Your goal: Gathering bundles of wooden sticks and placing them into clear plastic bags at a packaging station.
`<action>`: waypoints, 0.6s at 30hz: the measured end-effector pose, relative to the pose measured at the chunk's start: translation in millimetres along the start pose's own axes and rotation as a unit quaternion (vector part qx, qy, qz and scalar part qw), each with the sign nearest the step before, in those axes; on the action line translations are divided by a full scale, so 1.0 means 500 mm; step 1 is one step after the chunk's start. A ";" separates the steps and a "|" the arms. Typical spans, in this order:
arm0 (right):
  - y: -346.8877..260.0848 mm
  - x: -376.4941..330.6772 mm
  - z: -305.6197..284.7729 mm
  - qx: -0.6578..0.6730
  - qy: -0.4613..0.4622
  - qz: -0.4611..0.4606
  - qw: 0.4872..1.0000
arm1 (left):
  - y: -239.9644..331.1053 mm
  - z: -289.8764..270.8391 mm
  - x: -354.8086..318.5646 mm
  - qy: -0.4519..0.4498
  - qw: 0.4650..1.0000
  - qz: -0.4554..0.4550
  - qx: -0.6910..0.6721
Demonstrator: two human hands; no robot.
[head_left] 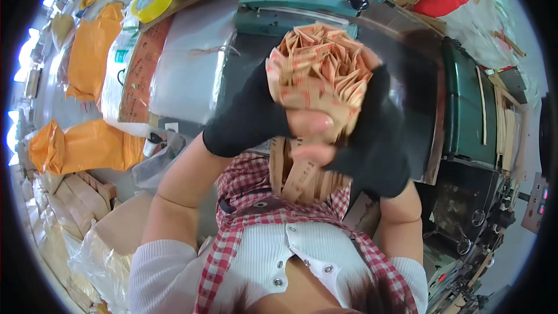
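Note:
Both my hands, in black fingerless gloves, grip a thick bundle of brown paper packets (325,67) printed in red. My left hand (264,110) wraps its left side and my right hand (372,145) its right side, with both thumbs pressed on the near face. The folded ends fan out unevenly at the top. Below my thumbs, more brown paper strips (299,180) with dark print hang over my checked apron. The bundle is held up above the dark work surface (415,110). Most of my fingers are hidden behind it, and the hands are slightly blurred.
Behind the bundle lies a teal bar-shaped device (296,4). A stack of clear plastic sheets (189,64) and a yellow tape roll (152,2) are on the left, with orange bags (96,52) beyond. A dark green metal box (472,104) stands at the right.

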State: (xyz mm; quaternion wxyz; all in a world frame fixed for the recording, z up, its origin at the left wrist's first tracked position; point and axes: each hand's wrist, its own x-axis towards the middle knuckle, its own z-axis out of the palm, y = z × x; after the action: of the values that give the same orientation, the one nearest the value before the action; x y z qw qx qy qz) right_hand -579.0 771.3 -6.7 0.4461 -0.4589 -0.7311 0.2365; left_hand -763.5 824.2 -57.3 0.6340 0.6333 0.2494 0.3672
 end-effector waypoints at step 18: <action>0.167 0.005 0.097 0.334 -0.226 0.048 0.914 | -0.092 0.060 -0.053 -0.053 0.955 -0.126 -0.261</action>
State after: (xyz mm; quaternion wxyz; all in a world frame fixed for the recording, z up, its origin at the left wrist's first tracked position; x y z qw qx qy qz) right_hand -583.5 815.6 -92.3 0.3847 -0.2519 -0.6681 0.5850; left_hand -749.6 788.2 -104.4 0.8310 0.4274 0.1885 0.3021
